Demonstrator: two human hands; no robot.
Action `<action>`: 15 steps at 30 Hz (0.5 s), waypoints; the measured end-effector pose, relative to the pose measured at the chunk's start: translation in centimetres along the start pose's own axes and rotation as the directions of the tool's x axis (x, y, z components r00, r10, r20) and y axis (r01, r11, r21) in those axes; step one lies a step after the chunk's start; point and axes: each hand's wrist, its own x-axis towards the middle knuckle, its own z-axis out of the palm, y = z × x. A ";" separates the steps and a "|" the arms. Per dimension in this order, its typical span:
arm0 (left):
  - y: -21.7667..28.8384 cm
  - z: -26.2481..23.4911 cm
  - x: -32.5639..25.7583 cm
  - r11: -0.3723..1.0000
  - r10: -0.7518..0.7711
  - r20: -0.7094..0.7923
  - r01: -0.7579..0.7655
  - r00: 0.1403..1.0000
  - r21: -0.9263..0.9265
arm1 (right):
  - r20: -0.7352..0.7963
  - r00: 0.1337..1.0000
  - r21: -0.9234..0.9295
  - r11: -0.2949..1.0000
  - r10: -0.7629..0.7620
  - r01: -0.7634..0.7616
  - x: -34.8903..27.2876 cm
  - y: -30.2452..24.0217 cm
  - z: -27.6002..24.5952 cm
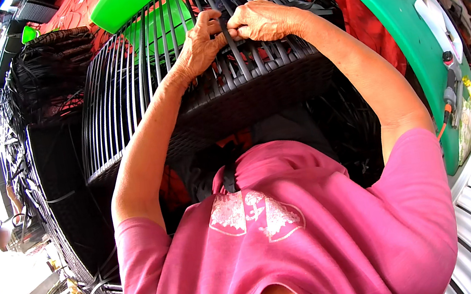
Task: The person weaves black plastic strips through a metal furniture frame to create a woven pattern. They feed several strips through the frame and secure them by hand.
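A black frame strung with long parallel flat strips [120, 97] lies across in front of me, with a tightly woven band [263, 89] along its near side. My left hand [200, 46] is closed at one of the dark strips, its fingers bent around it. Right beside it my right hand [267, 20] pinches at the same strip, thumb and fingertips together. The two hands nearly touch, and the fingertips hide exactly what lies between them.
A bright green plastic chair [131, 2] stands beyond the frame. On the right curves a green tabletop [389, 17] with a grey-and-orange hand tool [450, 90] at its edge. Bundled black strips [52, 82] pile up at left. A person [1, 237] appears far left.
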 end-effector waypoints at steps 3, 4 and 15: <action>-0.6 -0.3 0.0 0.997 -0.019 0.106 0.026 0.994 -0.066 | -0.049 0.999 -0.005 1.000 0.001 -0.002 0.0 0.1 0.1; -1.0 -0.7 0.2 0.987 -0.005 0.149 0.028 0.989 -0.155 | -0.073 0.997 -0.021 1.000 -0.009 0.008 -0.1 0.4 0.3; -0.7 0.1 0.0 0.922 0.136 0.181 -0.191 0.974 0.336 | -0.020 0.999 0.058 0.997 0.047 -0.046 -0.7 0.2 0.0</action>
